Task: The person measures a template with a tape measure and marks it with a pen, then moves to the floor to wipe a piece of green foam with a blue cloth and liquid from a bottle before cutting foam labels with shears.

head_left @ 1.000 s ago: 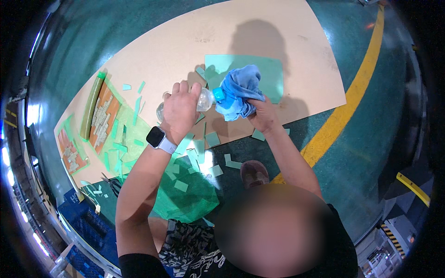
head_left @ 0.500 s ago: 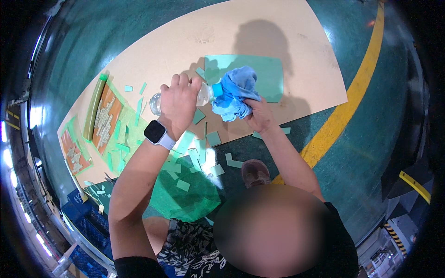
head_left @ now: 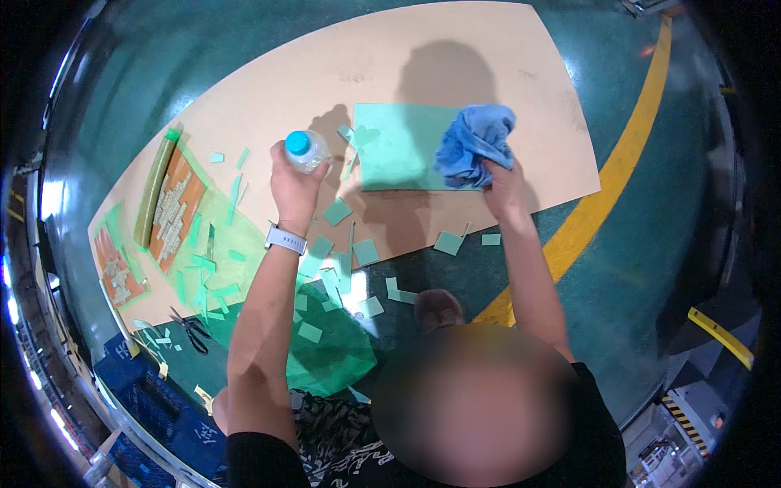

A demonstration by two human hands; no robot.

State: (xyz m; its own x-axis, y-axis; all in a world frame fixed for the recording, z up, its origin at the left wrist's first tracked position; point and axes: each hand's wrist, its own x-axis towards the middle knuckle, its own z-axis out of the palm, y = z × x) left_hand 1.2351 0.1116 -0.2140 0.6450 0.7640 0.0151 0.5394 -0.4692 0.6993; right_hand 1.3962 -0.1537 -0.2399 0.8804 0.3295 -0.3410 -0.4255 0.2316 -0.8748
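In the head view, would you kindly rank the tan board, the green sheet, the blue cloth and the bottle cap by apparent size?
1. tan board
2. green sheet
3. blue cloth, held above the sheet, so nearness may enlarge it
4. bottle cap

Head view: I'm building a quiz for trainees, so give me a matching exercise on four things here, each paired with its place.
Things:
1. clear plastic bottle with a blue cap
2. crumpled blue cloth
3. black-handled scissors
4. white wristwatch

Places:
A. on the left wrist
B. lying on the floor at lower left
C. in the left hand
D. in the right hand, over a green sheet

Pairs: 1-C, 2-D, 3-B, 4-A
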